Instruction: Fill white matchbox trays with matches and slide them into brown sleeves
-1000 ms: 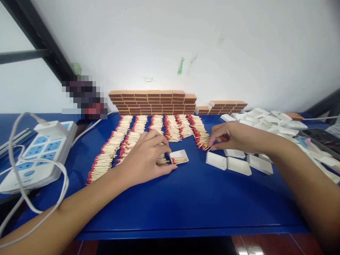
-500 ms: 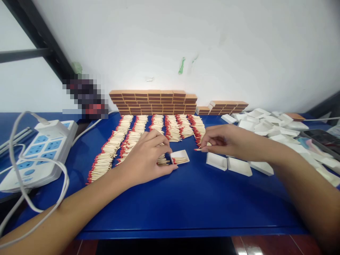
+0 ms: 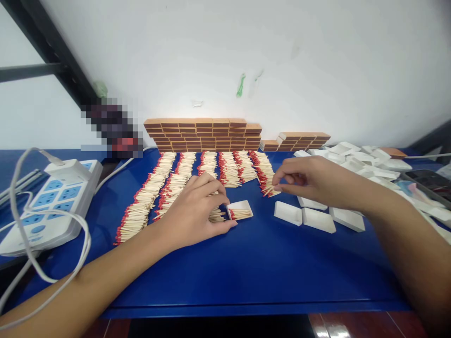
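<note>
My left hand (image 3: 202,204) is curved around the left end of a small white matchbox tray (image 3: 243,205), its fingertips at the far edge and its thumb at the near one. Several red-tipped matches lie inside the tray. My right hand (image 3: 299,177) is pinched at the near end of the rightmost row of matches (image 3: 261,166), its fingertips on the ends of a few matchsticks (image 3: 270,190). More matches lie in long rows on the blue table, partly hidden behind my left hand. Several white trays (image 3: 319,220) lie below my right hand.
Brown matchboxes (image 3: 202,134) are stacked against the wall, with a shorter stack (image 3: 303,140) to their right. A heap of white trays (image 3: 355,162) and a dark phone (image 3: 428,180) are at the right. A white power strip (image 3: 61,202) with looped cables stands at the left.
My right hand has moved slightly up and to the right, its fingertips now at the end of the rightmost row. My left hand stays at the tray.
</note>
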The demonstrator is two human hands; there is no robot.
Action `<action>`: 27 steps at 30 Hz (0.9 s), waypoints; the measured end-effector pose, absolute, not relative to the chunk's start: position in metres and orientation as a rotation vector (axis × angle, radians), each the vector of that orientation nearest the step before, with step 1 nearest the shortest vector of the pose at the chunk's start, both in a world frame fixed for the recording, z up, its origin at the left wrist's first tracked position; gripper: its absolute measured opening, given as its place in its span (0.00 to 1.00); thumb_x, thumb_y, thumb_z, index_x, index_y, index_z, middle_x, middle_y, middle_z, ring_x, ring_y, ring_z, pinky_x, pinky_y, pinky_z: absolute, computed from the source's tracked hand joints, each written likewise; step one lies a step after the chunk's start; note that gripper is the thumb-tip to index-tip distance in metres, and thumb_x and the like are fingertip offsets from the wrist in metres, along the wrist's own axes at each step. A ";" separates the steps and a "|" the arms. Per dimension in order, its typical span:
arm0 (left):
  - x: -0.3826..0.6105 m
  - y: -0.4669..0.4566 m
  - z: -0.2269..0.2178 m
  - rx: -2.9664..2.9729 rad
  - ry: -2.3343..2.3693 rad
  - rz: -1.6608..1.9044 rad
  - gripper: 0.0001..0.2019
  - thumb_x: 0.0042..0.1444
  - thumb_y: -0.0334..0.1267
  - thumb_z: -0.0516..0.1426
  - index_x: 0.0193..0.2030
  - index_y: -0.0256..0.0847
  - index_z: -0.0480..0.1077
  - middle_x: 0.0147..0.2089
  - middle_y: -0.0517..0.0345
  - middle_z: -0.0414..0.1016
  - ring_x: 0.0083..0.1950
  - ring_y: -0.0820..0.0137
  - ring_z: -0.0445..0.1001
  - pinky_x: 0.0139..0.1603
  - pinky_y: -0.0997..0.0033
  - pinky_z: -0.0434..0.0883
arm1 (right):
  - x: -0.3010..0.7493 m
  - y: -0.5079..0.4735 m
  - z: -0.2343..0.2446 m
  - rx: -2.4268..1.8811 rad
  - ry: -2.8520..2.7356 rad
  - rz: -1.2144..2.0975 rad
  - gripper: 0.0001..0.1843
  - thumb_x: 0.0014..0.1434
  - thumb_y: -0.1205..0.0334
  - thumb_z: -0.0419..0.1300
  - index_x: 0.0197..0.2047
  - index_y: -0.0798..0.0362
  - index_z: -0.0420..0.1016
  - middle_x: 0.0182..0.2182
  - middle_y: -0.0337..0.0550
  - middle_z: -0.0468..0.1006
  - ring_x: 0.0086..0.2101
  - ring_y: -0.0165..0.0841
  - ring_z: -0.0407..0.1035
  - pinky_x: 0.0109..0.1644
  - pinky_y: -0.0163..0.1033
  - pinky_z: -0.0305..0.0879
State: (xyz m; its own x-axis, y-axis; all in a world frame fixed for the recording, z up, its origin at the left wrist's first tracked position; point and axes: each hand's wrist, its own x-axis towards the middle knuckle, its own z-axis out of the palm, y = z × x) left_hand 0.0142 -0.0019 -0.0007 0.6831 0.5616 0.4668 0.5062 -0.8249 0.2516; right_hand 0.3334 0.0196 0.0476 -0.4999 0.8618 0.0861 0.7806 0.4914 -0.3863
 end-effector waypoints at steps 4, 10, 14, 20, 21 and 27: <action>0.013 -0.002 -0.001 2.791 0.872 0.855 0.13 0.61 0.47 0.70 0.44 0.41 0.80 0.48 0.51 0.81 0.54 0.56 0.73 0.57 0.51 0.70 | 0.356 0.034 0.042 -1.454 -2.558 0.619 0.23 0.62 0.35 0.66 0.40 0.46 0.88 0.29 0.43 0.76 0.27 0.34 0.64 0.31 0.41 0.58; 0.013 -0.002 -0.001 2.800 0.868 0.853 0.13 0.62 0.48 0.69 0.44 0.41 0.80 0.48 0.50 0.81 0.55 0.56 0.73 0.57 0.51 0.70 | 0.357 0.037 0.033 -1.547 -2.540 0.700 0.21 0.61 0.36 0.67 0.38 0.46 0.87 0.28 0.41 0.74 0.27 0.32 0.62 0.30 0.39 0.57; 0.013 -0.002 -0.001 2.797 0.863 0.854 0.13 0.62 0.48 0.69 0.44 0.40 0.80 0.48 0.50 0.81 0.55 0.55 0.74 0.57 0.51 0.70 | 0.356 0.035 0.036 -1.655 -2.550 0.722 0.23 0.61 0.34 0.66 0.37 0.47 0.84 0.28 0.40 0.74 0.27 0.32 0.62 0.28 0.38 0.55; 0.013 -0.001 -0.001 2.801 0.866 0.860 0.13 0.62 0.47 0.70 0.44 0.40 0.80 0.48 0.50 0.81 0.54 0.56 0.73 0.57 0.51 0.70 | 0.355 0.034 0.040 -1.694 -2.512 0.756 0.26 0.59 0.31 0.66 0.39 0.47 0.83 0.27 0.39 0.71 0.26 0.32 0.61 0.29 0.38 0.56; 0.013 -0.001 -0.001 2.800 0.869 0.856 0.13 0.62 0.47 0.70 0.43 0.40 0.80 0.48 0.50 0.81 0.54 0.56 0.73 0.57 0.51 0.70 | 0.355 0.034 0.040 -1.697 -2.515 0.760 0.27 0.59 0.30 0.65 0.39 0.47 0.83 0.27 0.39 0.71 0.26 0.32 0.61 0.29 0.38 0.56; 0.014 -0.001 0.000 2.800 0.871 0.847 0.12 0.62 0.47 0.69 0.43 0.41 0.80 0.48 0.50 0.81 0.54 0.56 0.73 0.57 0.51 0.70 | 0.358 0.037 0.038 -1.739 -2.541 0.806 0.25 0.61 0.31 0.64 0.38 0.46 0.82 0.29 0.40 0.73 0.28 0.32 0.62 0.29 0.38 0.57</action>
